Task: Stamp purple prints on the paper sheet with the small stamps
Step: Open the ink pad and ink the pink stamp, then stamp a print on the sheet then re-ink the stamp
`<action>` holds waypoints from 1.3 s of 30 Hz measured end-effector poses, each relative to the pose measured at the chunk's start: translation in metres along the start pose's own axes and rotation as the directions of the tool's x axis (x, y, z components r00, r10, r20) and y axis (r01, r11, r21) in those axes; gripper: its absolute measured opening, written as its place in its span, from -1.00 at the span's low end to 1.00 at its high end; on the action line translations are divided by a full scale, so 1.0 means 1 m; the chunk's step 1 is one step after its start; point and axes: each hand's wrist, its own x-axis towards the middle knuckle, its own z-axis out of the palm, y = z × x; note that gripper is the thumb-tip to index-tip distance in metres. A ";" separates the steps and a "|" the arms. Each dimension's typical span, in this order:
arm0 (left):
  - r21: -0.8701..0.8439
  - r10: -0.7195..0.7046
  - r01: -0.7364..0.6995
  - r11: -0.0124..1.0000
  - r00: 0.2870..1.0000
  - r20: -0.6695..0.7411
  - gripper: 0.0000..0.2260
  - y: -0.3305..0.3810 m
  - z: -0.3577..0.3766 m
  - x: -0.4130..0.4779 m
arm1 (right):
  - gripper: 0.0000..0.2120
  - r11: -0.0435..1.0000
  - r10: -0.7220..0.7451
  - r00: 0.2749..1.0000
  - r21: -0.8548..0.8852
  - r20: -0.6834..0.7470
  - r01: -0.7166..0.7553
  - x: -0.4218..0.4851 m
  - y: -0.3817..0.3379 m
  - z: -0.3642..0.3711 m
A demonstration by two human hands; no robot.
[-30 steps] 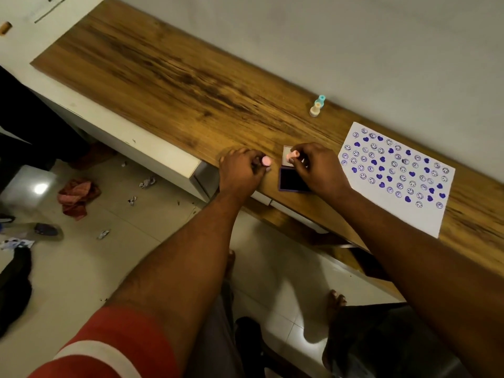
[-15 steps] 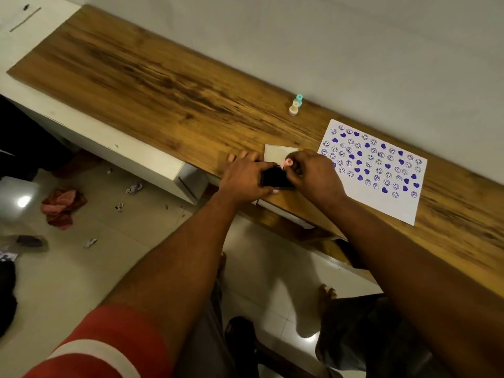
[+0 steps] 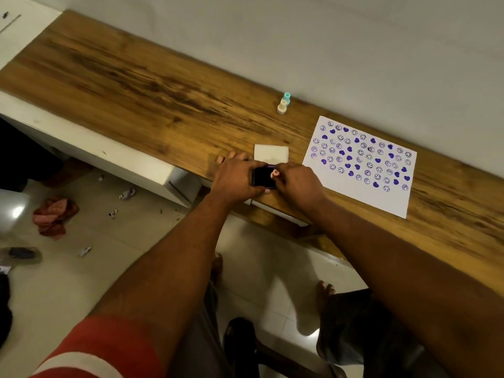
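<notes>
The white paper sheet (image 3: 381,200) lies on the wooden desk (image 3: 136,85) at the right, covered with several purple smiley and heart prints. My left hand (image 3: 234,178) grips a dark purple ink pad (image 3: 263,175) at the desk's front edge. My right hand (image 3: 297,184) pinches a small pale pink stamp (image 3: 275,173) and holds it down on the pad's right side. The pad's white lid (image 3: 271,152) lies flat just behind my hands. Two more small stamps, a teal stamp (image 3: 286,96) and a beige stamp (image 3: 282,107), stand near the wall.
The wall runs close behind the desk. A white cabinet (image 3: 122,162) sits under the desk's left part. On the tiled floor below lie a red cloth (image 3: 54,214) and paper scraps. Bare feet and a dark stool show under me.
My left hand has moved right and closed on the ink pad. The bright pink stamp it showed earlier is out of sight. My right hand's stamp now rests on the pad.
</notes>
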 end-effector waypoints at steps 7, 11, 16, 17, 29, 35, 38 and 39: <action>0.081 0.015 -0.016 0.997 1.000 0.011 -0.31 0.021 -0.013 0.005 | -0.74 0.994 0.042 0.999 0.105 -0.030 -0.038 -0.003 0.004 -0.018; 0.143 0.068 -0.066 0.988 0.998 -0.007 -0.25 0.041 -0.018 0.005 | -0.76 0.930 0.154 0.970 0.360 -0.188 -0.078 -0.032 0.040 -0.050; 0.112 0.314 -0.300 0.947 0.939 -0.140 -0.30 0.112 -0.001 0.010 | -0.82 0.910 0.360 0.899 0.308 -0.250 -0.279 -0.101 0.147 -0.088; 0.111 0.364 -0.351 0.930 0.921 -0.139 -0.31 0.131 0.007 0.012 | -0.83 0.898 0.406 0.877 0.290 -0.255 -0.331 -0.112 0.165 -0.092; 0.010 0.320 -0.321 0.947 0.947 0.028 -0.41 0.241 0.109 0.024 | -0.73 0.836 0.532 0.809 0.308 -0.252 -0.454 -0.140 0.240 -0.072; 0.040 0.316 -0.316 0.948 0.949 0.002 -0.40 0.236 0.112 0.028 | -0.74 0.859 0.495 0.836 0.276 -0.235 -0.431 -0.134 0.245 -0.065; 0.043 0.322 -0.321 0.946 0.946 -0.024 -0.40 0.235 0.114 0.026 | -0.74 0.862 0.491 0.839 0.271 -0.236 -0.428 -0.136 0.246 -0.060; 0.045 0.325 -0.323 0.945 0.945 -0.032 -0.40 0.234 0.114 0.026 | -0.73 0.862 0.491 0.839 0.270 -0.233 -0.429 -0.136 0.246 -0.060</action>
